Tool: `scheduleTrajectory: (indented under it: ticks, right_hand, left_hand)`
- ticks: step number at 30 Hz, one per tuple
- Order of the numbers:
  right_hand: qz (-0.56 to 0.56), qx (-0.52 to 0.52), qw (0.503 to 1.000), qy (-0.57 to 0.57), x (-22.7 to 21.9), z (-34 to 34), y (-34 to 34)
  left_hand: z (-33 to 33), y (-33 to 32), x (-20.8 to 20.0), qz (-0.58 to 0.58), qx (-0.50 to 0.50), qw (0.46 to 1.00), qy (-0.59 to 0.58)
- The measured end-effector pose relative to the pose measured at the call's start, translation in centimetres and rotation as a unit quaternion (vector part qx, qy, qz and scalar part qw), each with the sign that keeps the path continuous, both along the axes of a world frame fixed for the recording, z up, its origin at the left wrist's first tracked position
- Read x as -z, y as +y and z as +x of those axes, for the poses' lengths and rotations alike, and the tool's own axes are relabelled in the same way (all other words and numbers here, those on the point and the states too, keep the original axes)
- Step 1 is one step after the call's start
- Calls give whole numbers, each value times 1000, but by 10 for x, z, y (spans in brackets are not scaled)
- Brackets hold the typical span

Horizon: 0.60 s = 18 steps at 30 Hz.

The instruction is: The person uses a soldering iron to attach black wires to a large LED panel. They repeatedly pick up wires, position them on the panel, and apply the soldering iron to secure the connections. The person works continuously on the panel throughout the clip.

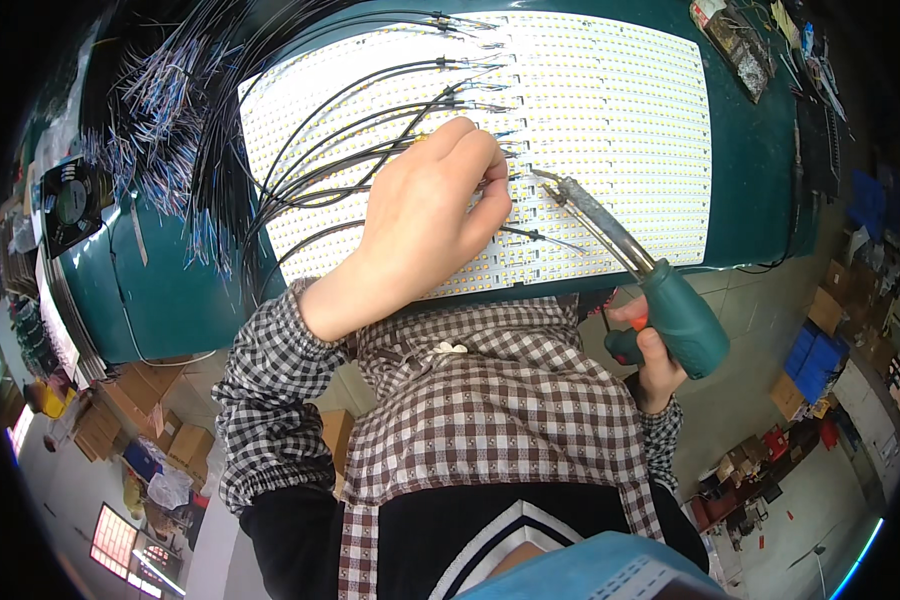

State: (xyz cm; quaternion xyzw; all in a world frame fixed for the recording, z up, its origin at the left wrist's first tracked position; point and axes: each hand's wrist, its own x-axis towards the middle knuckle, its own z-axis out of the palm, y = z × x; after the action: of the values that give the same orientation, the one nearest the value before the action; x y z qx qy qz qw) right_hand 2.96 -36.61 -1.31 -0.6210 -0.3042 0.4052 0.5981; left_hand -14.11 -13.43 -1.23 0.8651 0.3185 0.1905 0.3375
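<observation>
My left hand [420,210] is closed in a pinch over the middle of a white LED board panel [620,120], at a black cable whose stripped end lies by the pads. Its fingertips partly hide what they pinch. My right hand [658,372] grips a green soldering gun [688,320] beyond the panel's near edge. The gun's metal tip points up and left, close to the left fingertips at the row of pads. Several black cables [340,75] arc over the panel's left half, their thin wire ends along that row. One loose cable end [536,236] lies nearer me.
A thick bundle of black cables with bared coloured wires [165,130] covers the left of the green table [160,290]. A small black fan [70,205] sits at its left edge. A dirty metal block [735,45] lies at the far right. Cardboard boxes [190,450] stand on the floor.
</observation>
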Motion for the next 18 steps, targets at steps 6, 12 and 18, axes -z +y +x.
scheduleTrajectory:
  ticks: [6, 12, 18]
  right_hand:
    - [-11, 3, 1000, -28, 1, 2, -1]
    - [-11, 21, 996, -87, -1, 4, 0]
    - [14, 67, 995, -67, 2, 9, -3]
  left_hand:
    - [0, 0, 0, 3, -3, 1000, -1]
    - [-1, -6, -4, 37, -3, 999, 29]
    - [4, -27, -15, 96, 133, 986, 9]
